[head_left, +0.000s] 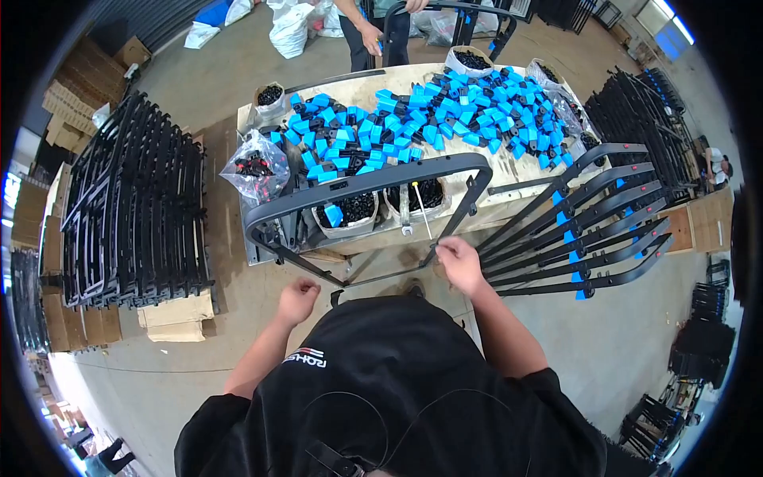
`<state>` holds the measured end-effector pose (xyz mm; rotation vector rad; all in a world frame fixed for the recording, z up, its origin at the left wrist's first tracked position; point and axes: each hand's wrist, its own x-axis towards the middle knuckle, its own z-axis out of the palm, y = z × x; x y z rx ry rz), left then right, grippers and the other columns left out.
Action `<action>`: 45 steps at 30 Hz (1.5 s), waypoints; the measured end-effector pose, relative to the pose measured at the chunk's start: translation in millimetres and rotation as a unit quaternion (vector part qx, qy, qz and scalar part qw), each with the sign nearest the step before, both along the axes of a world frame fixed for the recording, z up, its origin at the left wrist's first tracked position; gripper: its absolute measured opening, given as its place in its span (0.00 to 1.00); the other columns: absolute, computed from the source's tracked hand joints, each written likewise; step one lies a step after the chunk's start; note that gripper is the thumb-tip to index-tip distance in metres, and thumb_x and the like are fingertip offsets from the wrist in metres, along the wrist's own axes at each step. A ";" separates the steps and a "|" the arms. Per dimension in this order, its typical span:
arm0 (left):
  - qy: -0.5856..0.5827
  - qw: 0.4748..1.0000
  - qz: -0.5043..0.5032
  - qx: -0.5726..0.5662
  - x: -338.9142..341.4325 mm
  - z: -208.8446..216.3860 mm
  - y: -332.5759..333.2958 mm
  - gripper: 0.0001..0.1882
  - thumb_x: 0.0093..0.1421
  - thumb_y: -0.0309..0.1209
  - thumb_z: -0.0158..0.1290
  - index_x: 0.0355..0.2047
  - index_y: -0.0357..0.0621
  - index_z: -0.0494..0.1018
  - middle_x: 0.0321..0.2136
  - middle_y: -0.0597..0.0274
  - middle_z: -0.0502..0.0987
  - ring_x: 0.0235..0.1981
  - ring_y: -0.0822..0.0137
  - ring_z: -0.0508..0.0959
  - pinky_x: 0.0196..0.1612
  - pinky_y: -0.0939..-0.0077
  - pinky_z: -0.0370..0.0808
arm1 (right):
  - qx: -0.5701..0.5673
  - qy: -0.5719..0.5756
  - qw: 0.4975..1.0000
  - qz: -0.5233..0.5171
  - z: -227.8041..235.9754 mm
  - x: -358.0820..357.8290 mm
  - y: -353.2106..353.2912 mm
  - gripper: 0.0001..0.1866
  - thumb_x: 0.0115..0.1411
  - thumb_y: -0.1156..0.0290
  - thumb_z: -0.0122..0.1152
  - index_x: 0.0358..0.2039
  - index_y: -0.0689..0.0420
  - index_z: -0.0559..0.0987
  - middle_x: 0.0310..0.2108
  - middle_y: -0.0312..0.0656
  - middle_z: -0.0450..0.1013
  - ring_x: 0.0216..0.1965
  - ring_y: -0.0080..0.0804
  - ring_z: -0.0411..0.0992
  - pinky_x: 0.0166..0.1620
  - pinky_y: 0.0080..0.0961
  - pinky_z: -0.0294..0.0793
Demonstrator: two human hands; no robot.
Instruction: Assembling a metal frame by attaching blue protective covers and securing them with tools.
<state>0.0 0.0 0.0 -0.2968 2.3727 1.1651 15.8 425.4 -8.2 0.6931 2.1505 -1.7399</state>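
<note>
A black metal frame (369, 176) with rounded corners leans against the near edge of the workbench, right in front of me. My right hand (461, 266) is closed, thumb and fingers pressed together, beside the lower end of the frame's right leg; whatever it pinches is hidden. Near the frame's lower left corner, my left hand (297, 303) is curled closed, a little apart from the bar. What lies inside its fingers cannot be seen. A yellow-handled screwdriver (420, 208) and a wrench (406, 215) are at the bench's front edge between two tubs of small black parts (350, 211).
Blue-and-black plastic pieces (445, 111) heap across the workbench (509, 168). Several finished-looking frames (588, 230) lean at its right end. A tall stack of frames (131, 207) stands left. Across the bench, another person's hand (370, 36) is near another frame (445, 6).
</note>
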 end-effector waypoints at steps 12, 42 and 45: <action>-0.133 0.977 -0.119 -0.114 33.6 1.4 91.1 0.24 0.61 0.45 0.58 0.46 0.36 0.78 0.41 0.44 0.83 0.46 0.51 0.83 0.50 0.64 0.78 | 0.401 0.096 0.879 0.240 12.9 -141.3 19.3 0.25 0.59 0.71 0.56 0.58 0.59 0.70 0.62 0.56 0.63 0.49 0.56 0.77 0.51 0.43 0.79; -0.193 0.972 0.083 -0.106 167.8 -148.8 -68.9 0.29 0.57 0.53 0.59 0.48 0.40 0.80 0.45 0.48 0.83 0.50 0.54 0.82 0.51 0.62 0.77 | 0.432 0.089 0.839 0.320 -0.5 -170.8 24.6 0.13 0.59 0.69 0.57 0.44 0.58 0.78 0.45 0.56 0.76 0.49 0.56 0.75 0.53 0.46 0.75; -0.207 0.968 0.072 -0.121 170.0 -198.1 -80.8 0.29 0.57 0.53 0.60 0.47 0.40 0.80 0.45 0.49 0.83 0.50 0.54 0.82 0.51 0.63 0.77 | 0.410 0.091 0.846 0.329 -9.6 -176.8 22.7 0.13 0.59 0.69 0.59 0.44 0.57 0.79 0.44 0.54 0.77 0.48 0.54 0.76 0.52 0.44 0.75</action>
